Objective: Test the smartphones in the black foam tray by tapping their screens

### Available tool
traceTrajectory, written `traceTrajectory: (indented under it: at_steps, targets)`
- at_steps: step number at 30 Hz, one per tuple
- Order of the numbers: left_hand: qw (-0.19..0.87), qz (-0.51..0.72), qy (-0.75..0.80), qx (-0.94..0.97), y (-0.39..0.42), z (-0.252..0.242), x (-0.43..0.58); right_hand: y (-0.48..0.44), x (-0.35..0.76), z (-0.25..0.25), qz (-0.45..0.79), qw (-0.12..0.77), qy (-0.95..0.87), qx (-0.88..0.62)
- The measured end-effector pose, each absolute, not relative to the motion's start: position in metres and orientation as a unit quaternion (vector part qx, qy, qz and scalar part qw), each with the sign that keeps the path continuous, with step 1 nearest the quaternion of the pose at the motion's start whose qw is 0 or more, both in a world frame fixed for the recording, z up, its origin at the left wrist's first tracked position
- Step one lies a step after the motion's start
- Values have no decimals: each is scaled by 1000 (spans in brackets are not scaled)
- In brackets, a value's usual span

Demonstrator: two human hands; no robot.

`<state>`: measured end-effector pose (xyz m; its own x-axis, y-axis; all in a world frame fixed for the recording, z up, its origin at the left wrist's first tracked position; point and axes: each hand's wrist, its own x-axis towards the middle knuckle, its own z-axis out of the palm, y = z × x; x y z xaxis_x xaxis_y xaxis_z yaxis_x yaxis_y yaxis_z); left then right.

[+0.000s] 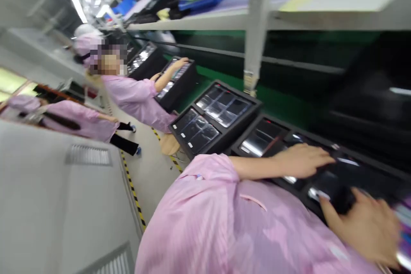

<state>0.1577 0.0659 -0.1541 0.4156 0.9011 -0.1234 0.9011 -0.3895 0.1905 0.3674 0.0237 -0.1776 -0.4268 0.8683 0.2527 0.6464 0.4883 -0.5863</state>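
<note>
My left hand (302, 160) reaches out of a pink sleeve and lies over a black tray (236, 150) with dark glossy panels. Its fingers are stretched out, and nothing shows in its grasp. Nearer my body, my right hand (362, 227) has its thumb and fingers around the edges of a dark glossy panel (327, 184). Motion blurs its fingertips. Another dark panel (258, 137) rests in the tray's left compartment.
Beside it stands another black tray (212, 135) of panels on the green bench surface (205, 72). A person in pink (135, 94) has a hand over a tray farther along; another person (70, 117) is at far left. A shelf post (257, 30) rises behind the trays.
</note>
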Motion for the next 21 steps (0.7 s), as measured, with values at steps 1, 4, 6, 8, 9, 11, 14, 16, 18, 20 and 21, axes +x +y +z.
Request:
traceTrajectory:
  at_steps: [1,4,6,8,9,11,14,16,18,20,21]
  targets:
    - [129,29,539,832,68,-156,157,23,364,-176,205,251,-813,-484]
    - [176,100,550,810,77,-164,155,24,357,-181,182,233,-792,-534]
    - [190,124,561,796,85,-167,154,27,356,-185,179,203,-786,-556]
    - [200,128,566,789,89,-167,154,29,356,-184,185,188,-776,-573]
    - [204,127,568,788,89,-166,152,30,357,-182,190,181,-773,-577]
    - [200,133,570,786,83,-159,146,30,359,-176,193,180,-768,-584]
    - [171,164,572,785,60,-145,125,22,369,-166,178,187,-765,-590]
    - [150,165,590,776,40,-137,106,14,377,-162,159,184,-765,-597]
    - [130,151,623,757,22,-132,89,7,384,-160,147,169,-764,-605]
    - [119,130,655,734,9,-129,75,2,387,-160,149,148,-761,-613]
    - [118,120,666,726,5,-128,70,1,387,-159,153,140,-759,-617]
